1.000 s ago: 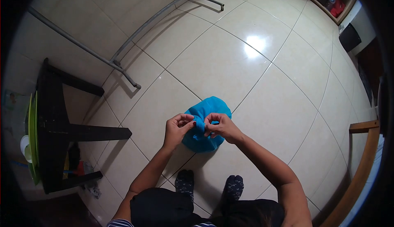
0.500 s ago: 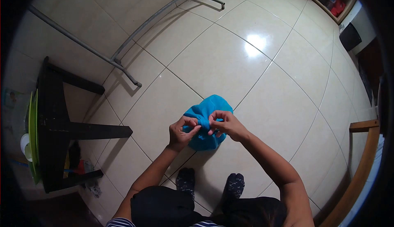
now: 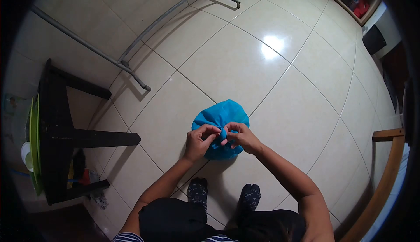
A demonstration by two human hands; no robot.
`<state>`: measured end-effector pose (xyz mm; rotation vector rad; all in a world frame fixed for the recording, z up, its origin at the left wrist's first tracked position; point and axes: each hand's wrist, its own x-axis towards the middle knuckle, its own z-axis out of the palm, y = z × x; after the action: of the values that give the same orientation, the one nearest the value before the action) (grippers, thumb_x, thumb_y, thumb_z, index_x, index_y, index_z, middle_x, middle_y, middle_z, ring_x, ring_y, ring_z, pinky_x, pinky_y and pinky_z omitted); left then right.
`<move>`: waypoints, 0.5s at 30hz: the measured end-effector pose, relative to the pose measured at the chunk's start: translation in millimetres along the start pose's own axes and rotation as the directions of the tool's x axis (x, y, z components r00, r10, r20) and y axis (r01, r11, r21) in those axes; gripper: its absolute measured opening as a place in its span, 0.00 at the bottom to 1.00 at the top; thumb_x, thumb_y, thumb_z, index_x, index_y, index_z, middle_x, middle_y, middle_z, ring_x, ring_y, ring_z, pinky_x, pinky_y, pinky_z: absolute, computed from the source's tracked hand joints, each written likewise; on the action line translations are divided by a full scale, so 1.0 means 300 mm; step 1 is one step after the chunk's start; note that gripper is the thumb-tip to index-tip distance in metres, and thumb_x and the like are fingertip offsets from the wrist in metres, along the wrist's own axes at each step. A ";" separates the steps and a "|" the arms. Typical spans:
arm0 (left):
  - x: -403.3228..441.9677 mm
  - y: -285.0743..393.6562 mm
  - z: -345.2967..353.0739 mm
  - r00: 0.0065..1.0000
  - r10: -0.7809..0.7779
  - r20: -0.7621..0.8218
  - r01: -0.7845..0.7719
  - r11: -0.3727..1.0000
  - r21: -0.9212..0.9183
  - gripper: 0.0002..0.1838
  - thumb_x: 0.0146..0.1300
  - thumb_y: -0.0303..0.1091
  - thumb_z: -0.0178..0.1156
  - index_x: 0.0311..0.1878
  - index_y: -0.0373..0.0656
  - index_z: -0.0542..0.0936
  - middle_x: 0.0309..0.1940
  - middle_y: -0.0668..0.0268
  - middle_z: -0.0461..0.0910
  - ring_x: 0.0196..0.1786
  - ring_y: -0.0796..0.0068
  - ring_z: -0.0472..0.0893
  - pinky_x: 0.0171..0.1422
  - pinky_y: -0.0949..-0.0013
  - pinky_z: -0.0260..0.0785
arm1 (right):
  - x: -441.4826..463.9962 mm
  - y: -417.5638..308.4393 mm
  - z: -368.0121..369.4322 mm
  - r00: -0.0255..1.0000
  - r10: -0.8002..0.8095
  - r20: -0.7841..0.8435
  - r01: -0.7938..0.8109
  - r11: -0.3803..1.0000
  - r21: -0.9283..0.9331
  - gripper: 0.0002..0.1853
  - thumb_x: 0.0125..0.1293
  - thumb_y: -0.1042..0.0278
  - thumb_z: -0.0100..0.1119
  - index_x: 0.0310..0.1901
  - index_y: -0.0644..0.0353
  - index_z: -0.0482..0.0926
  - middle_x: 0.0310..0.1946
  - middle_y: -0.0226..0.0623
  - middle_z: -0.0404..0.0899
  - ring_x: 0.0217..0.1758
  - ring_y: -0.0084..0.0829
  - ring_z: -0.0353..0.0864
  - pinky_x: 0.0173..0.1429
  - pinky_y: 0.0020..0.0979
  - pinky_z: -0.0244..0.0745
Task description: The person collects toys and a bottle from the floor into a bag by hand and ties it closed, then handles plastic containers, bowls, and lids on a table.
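Note:
A bulging blue cloth bag rests on the tiled floor in front of my feet, its gathered top twisted into a small knot. From the left side, my left hand pinches the knotted part between thumb and fingers. My right hand grips the same knot from the right, fingers curled and thumb pressed in. Both hands are close together over the bag and partly cover its lower half. What the bag contains is hidden.
My socked feet stand just behind the bag. A black stool is at the left, with a green tray beside it. A grey metal rack runs along the wall. At the right is a wooden frame.
My left hand has shifted slightly right, closer to my right hand. The gathered cloth between them now looks like a smaller, tighter knot, and more of the bag's left side shows.

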<state>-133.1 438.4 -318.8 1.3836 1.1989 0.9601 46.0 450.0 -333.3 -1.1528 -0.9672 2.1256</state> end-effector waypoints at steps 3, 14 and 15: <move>0.010 -0.003 -0.018 0.994 -0.091 0.065 0.098 0.989 -0.107 0.06 0.52 0.19 0.60 0.35 0.37 0.77 0.30 0.67 0.79 0.35 0.82 0.78 0.45 0.77 0.71 | 0.006 0.007 -0.007 0.997 0.072 0.030 -0.074 0.992 0.099 0.05 0.62 0.65 0.54 0.36 0.54 0.71 0.31 0.26 0.75 0.34 0.16 0.78 0.27 0.16 0.67; 0.034 0.089 -0.064 0.965 -0.216 0.147 0.178 0.955 0.238 0.07 0.46 0.22 0.60 0.28 0.39 0.72 0.25 0.72 0.75 0.31 0.86 0.75 0.38 0.80 0.69 | -0.004 -0.053 0.000 0.997 0.076 0.029 -0.076 0.997 0.000 0.03 0.57 0.70 0.54 0.32 0.56 0.72 0.26 0.27 0.75 0.32 0.18 0.78 0.29 0.18 0.65; 0.034 0.093 -0.065 0.965 -0.215 0.148 0.168 0.946 0.276 0.07 0.46 0.22 0.60 0.27 0.39 0.71 0.25 0.72 0.74 0.30 0.86 0.74 0.38 0.80 0.68 | -0.002 -0.056 0.000 0.999 0.034 0.019 -0.032 0.996 -0.085 0.02 0.56 0.71 0.55 0.31 0.56 0.72 0.25 0.27 0.75 0.30 0.18 0.78 0.27 0.18 0.63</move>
<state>-145.5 452.8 -288.8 1.4905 1.3309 0.5438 48.2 459.7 -319.6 -1.1977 -1.0643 2.1442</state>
